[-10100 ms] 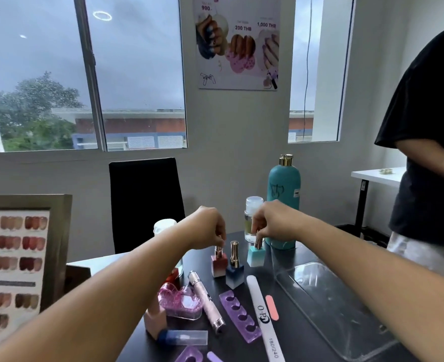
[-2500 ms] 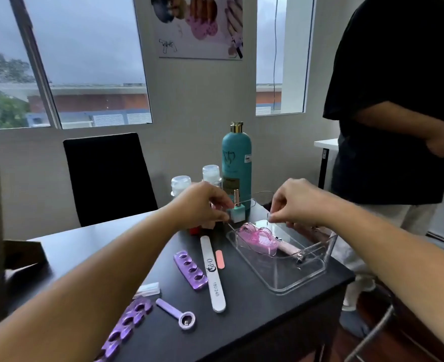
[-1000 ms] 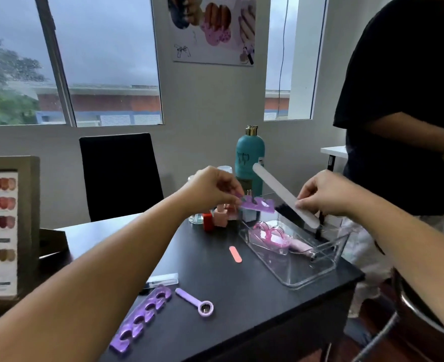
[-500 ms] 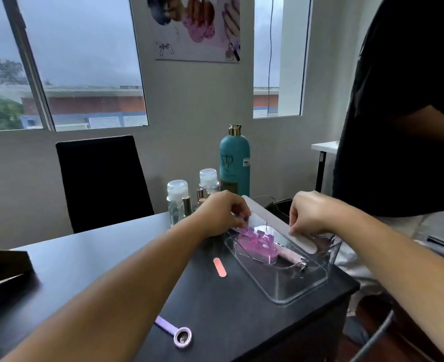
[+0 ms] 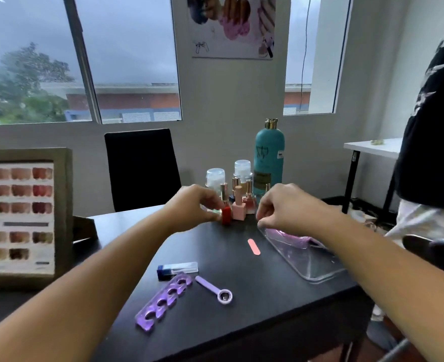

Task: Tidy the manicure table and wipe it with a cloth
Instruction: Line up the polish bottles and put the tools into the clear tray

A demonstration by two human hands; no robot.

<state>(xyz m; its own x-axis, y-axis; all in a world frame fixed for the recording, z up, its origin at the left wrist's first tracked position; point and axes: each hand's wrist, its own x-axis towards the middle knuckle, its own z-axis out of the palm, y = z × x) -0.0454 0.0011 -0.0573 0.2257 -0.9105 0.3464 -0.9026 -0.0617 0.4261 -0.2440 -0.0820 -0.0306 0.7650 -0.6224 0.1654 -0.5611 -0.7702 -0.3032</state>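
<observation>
My left hand (image 5: 193, 205) hovers over the black table (image 5: 241, 296) with fingers loosely curled, fingertips beside a red polish bottle (image 5: 226, 217); nothing shows in it. Just above the near-left corner of the clear tray (image 5: 320, 273) is my right hand (image 5: 281, 205), fingers curled downward and empty. Pink and purple items (image 5: 288, 237) lie in the tray, partly hidden by my right arm. Loose on the table are a small pink file (image 5: 254, 246), a purple toe separator (image 5: 163, 300), a purple ring-ended tool (image 5: 215, 288) and a clear case with a blue cap (image 5: 177, 268).
Polish bottles, among them a pink one (image 5: 238, 210), cluster at the back with two clear capped bottles (image 5: 242, 168) and a tall teal bottle (image 5: 269, 152). A framed colour chart (image 5: 20, 215) stands left. A black chair (image 5: 141, 168) is behind; a person in black (image 5: 432, 142) stands right.
The long white file and a purple toe separator went from my hands into the tray. Both hands have since lifted away from it, the left toward the polish bottles.
</observation>
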